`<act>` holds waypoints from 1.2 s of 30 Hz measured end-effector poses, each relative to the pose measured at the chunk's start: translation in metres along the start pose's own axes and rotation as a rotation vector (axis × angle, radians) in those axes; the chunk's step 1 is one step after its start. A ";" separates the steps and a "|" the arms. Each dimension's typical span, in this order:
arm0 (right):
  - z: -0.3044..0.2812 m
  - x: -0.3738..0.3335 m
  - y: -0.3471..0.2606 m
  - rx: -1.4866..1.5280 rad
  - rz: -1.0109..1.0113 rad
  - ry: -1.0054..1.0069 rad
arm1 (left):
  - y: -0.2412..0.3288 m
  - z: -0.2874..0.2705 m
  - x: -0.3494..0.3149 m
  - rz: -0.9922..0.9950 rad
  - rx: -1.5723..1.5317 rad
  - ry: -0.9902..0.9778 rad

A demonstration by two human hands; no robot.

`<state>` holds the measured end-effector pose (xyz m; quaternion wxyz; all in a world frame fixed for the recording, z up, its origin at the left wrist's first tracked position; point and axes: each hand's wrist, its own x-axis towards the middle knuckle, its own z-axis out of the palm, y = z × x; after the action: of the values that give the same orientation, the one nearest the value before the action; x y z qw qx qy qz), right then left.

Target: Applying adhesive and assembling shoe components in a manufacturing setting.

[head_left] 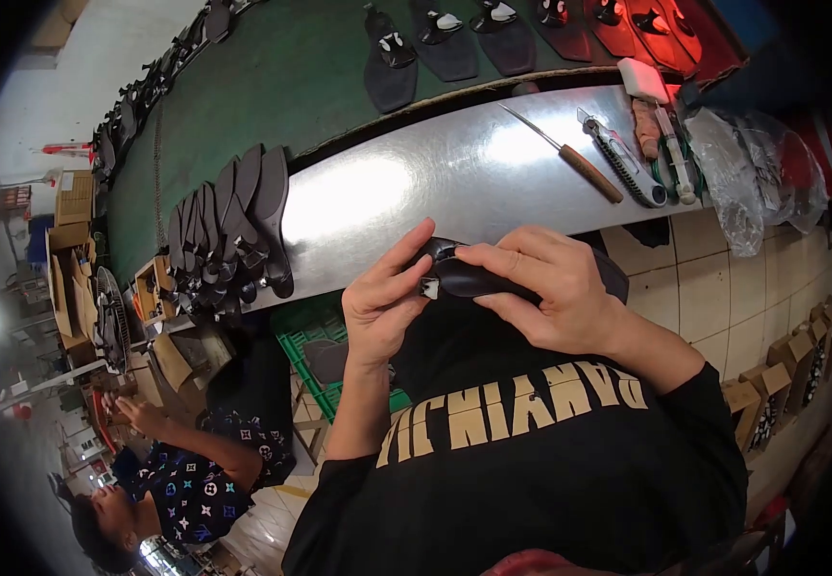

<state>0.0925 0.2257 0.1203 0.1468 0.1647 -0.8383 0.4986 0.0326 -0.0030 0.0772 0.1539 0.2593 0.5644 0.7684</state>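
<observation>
Both hands (377,305) (552,288), half curled, pinch a dark sandal (473,279) running lengthwise left to right.

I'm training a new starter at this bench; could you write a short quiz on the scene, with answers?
1. What are the left hand and right hand holding together?
2. True or false: on the metal worktop, the utility knife lies between the wooden-handled awl and the syringe.
3. What colour is the crate below the worktop, beside the left forearm? a) red b) green c) white

Key:
1. A dark sandal.
2. True.
3. b
</observation>
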 end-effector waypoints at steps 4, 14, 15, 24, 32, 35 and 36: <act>0.002 -0.002 0.000 -0.042 -0.026 0.017 | 0.008 0.003 0.002 -0.010 0.120 -0.039; 0.004 -0.004 0.005 0.021 0.165 -0.071 | 0.009 0.028 -0.001 -0.259 0.130 0.132; 0.005 -0.004 0.009 0.080 0.201 -0.066 | 0.010 0.026 0.000 -0.341 0.046 0.119; 0.009 -0.007 0.011 -0.050 0.099 -0.089 | 0.018 0.033 0.001 -0.444 0.026 0.174; 0.008 -0.004 0.019 -0.019 0.009 -0.179 | 0.009 0.028 -0.001 -0.423 -0.034 0.245; 0.008 -0.006 0.017 0.060 0.071 -0.195 | 0.009 0.029 0.002 -0.417 -0.042 0.255; 0.010 -0.008 0.016 0.070 0.114 -0.185 | 0.009 0.030 0.003 -0.411 -0.025 0.251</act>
<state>0.0917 0.2251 0.0998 0.0345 0.1671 -0.8383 0.5179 0.0475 0.0194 0.0931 0.2387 0.0397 0.6105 0.7541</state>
